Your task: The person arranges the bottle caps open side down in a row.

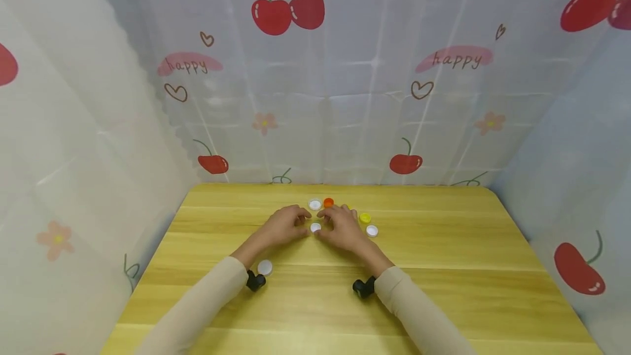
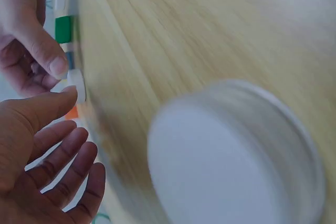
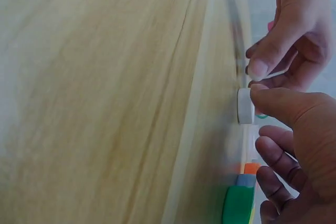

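Note:
A small white cap (image 1: 315, 227) lies on the wooden table between my two hands. My left hand (image 1: 285, 225) is on its left, fingers spread and loosely bent, holding nothing. From the right, my right hand (image 1: 343, 227) reaches over with its thumb tip right at the edge of the white cap (image 3: 244, 106); its fingers are relaxed and apart from the thumb. Close by my left wrist, a larger white round lid (image 2: 210, 166) looms in the left wrist view. A green cap (image 3: 239, 203) shows near my right fingers and is hidden behind that hand in the head view.
Past the hands lie a white round cap with a clear rim (image 1: 315, 204) and an orange cap (image 1: 328, 202). Right of my right hand are a yellow cap (image 1: 365, 218) and another white cap (image 1: 372, 230). A cherry-print curtain (image 1: 345, 141) hangs behind the table's far edge.

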{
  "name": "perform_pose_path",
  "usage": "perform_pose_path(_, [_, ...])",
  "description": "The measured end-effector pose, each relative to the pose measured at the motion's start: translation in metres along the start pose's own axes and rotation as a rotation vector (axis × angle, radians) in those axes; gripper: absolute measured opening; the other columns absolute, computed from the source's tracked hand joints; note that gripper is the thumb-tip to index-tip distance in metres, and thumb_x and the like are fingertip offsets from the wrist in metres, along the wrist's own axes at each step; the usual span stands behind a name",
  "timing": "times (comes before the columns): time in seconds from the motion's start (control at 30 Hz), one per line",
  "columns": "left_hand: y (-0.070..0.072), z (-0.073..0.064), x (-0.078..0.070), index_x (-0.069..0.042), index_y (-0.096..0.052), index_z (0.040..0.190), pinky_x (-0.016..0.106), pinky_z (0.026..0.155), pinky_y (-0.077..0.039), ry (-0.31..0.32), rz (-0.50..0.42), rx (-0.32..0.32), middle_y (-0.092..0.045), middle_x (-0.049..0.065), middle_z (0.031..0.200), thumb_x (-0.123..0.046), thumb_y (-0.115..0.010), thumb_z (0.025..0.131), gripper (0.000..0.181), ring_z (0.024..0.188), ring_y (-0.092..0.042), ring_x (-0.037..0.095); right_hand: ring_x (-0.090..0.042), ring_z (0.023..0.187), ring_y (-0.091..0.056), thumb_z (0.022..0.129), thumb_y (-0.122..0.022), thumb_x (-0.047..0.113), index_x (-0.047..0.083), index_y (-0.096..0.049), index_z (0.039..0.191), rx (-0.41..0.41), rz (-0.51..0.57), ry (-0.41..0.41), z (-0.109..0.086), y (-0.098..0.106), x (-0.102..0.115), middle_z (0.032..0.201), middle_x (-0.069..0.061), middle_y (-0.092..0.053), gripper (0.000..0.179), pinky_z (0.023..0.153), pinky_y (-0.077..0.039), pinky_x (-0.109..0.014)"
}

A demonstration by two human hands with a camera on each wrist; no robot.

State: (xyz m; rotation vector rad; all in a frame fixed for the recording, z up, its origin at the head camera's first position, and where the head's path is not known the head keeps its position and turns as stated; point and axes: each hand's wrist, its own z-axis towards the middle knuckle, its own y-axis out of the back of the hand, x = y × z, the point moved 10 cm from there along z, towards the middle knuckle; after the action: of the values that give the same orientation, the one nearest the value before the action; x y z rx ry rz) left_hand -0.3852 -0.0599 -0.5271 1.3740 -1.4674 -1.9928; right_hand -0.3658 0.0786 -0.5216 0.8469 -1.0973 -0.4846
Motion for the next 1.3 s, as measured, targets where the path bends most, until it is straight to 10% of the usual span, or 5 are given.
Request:
perform_pose_path(0.9, [-0.001,0.009,-0.012,-0.013,-0.081,0.114,0.041,0.096,-0.059,-0.047,0.044,-0.009,-0.074,-0.003,0.105,-0.027,-0.084,0.096,0.023,0.099,-0.071,0.015,-0.016,0.085,-0.047,0.091,-0.088,0.028,0.018,-0.084,0.107,-0.001,-0.011,0.03,0.003,-0.002,0.003,0.089,0.004,-0.074,0.019,0.086,-0.026,-0.043])
perform_pose_path(1.3, [0.015,-0.017,-0.03,-0.027,-0.078,0.12,0.033,0.094,-0.058,-0.101,-0.114,-0.097,-0.069,-0.015,0.108,-0.035,-0.08,0.099,0.023,0.101,-0.065,0.005,-0.033,0.097,-0.056,0.093,-0.087,0.03,0.023,-0.079,0.112,-0.057,0.265,0.08,-0.024,0.029,0.01,0.096,0.007,-0.072,0.022,0.094,-0.024,-0.044])
